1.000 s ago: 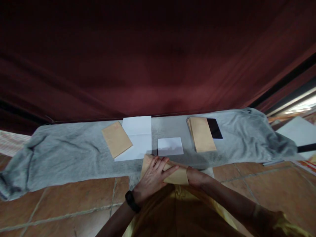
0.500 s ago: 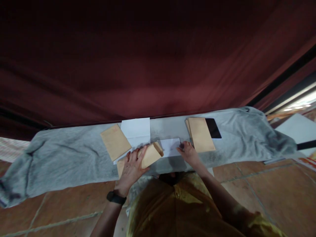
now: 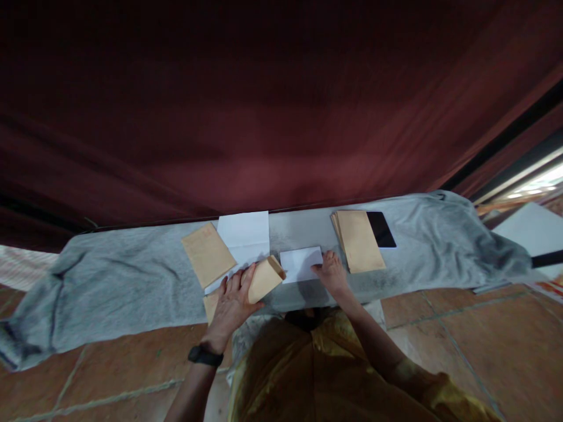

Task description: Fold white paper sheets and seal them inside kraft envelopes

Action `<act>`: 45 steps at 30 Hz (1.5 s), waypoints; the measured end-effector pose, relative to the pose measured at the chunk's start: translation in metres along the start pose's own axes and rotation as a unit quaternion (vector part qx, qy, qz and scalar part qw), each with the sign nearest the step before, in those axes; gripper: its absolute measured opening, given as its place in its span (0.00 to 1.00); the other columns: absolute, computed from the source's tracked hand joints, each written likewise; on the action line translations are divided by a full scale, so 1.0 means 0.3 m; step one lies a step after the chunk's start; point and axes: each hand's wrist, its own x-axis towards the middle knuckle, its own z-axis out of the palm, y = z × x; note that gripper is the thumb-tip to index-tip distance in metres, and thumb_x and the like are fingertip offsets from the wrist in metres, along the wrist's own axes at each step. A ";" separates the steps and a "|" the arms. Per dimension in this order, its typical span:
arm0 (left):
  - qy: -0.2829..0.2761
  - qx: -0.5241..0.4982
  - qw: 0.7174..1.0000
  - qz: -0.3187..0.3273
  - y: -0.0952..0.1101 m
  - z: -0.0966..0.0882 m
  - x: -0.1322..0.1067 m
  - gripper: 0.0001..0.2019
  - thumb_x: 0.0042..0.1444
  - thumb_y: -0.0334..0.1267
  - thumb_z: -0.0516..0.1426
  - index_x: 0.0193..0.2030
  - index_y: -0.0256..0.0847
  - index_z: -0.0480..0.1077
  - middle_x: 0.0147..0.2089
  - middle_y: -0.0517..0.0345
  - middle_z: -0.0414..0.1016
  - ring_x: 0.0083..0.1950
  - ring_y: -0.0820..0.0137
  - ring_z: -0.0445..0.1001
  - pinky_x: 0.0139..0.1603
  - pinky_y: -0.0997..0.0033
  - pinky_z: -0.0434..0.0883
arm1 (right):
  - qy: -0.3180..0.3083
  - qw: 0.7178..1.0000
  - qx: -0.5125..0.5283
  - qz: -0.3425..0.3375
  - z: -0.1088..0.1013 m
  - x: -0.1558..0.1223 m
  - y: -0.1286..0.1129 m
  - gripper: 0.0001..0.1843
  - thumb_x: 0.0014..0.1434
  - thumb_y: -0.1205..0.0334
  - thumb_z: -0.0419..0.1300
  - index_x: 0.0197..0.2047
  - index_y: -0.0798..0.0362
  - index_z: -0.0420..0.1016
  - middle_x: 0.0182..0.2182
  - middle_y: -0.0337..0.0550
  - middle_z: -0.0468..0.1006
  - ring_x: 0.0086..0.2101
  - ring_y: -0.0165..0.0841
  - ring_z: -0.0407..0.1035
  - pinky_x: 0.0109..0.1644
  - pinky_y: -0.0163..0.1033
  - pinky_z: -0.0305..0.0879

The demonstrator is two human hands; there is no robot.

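Note:
A brown paper envelope (image 3: 265, 279) lies tilted under my left hand (image 3: 233, 302), its mouth gaping toward the right. My left fingers rest across it, with the thumb along its near side. Just right of that mouth is a folded white sheet (image 3: 299, 264), flat on the cloth. My right hand (image 3: 331, 274) grips the sheet's right end, thumb at the near side and fingers at the far corner. The envelope's mouth slightly covers the sheet's left edge from my viewpoint; whether they touch I cannot tell.
Grey cloth (image 3: 127, 275) covers the narrow bench. A second brown envelope (image 3: 208, 253) and an unfolded white sheet (image 3: 246, 234) lie at left. Several stacked envelopes (image 3: 361, 241) overlap a dark tablet (image 3: 382, 230) at right. A dark red curtain (image 3: 281, 129) hangs behind.
My left hand and the envelope have shifted slightly left, showing more of the folded sheet's left end. My right thumb has come further in over the sheet's near edge.

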 end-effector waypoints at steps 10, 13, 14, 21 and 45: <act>-0.009 -0.022 1.000 0.000 -0.005 0.003 -0.008 0.53 0.53 0.49 0.65 0.77 0.45 0.36 0.65 0.42 0.63 0.67 0.50 0.63 0.69 0.43 0.56 | -0.055 0.941 0.332 0.044 -0.025 0.018 0.033 0.10 0.55 0.58 0.59 0.41 0.51 0.72 0.33 0.42 0.78 0.35 0.39 0.74 0.40 0.40 0.70; -0.017 -0.027 0.999 -0.006 -0.002 0.003 -0.008 0.55 0.52 0.49 0.66 0.77 0.44 0.36 0.66 0.41 0.62 0.68 0.49 0.62 0.70 0.42 0.54 | -0.035 0.921 0.385 0.041 -0.063 0.027 0.057 0.13 0.57 0.51 0.54 0.38 0.50 0.70 0.31 0.40 0.76 0.31 0.35 0.71 0.33 0.39 0.70; -0.017 -0.030 0.999 -0.007 0.000 0.003 -0.007 0.55 0.52 0.49 0.66 0.77 0.43 0.36 0.66 0.41 0.62 0.68 0.49 0.61 0.70 0.42 0.54 | -0.023 0.915 0.400 0.042 -0.075 0.028 0.062 0.14 0.57 0.48 0.54 0.39 0.50 0.69 0.32 0.41 0.76 0.31 0.35 0.71 0.33 0.38 0.70; -0.006 -0.047 0.999 0.002 0.018 0.017 0.003 0.57 0.50 0.49 0.67 0.77 0.45 0.35 0.67 0.41 0.61 0.69 0.47 0.60 0.70 0.40 0.53 | 0.008 0.880 0.474 -0.014 -0.087 -0.023 0.031 0.16 0.58 0.45 0.58 0.38 0.50 0.71 0.32 0.39 0.77 0.33 0.34 0.69 0.38 0.37 0.67; -0.005 -0.067 0.996 0.056 0.087 0.025 0.070 0.61 0.45 0.53 0.70 0.77 0.44 0.38 0.78 0.36 0.40 0.75 0.42 0.51 0.71 0.39 0.50 | -0.103 0.922 0.369 -0.054 -0.061 -0.010 0.007 0.18 0.61 0.51 0.54 0.26 0.51 0.74 0.23 0.38 0.73 0.29 0.34 0.68 0.34 0.36 0.62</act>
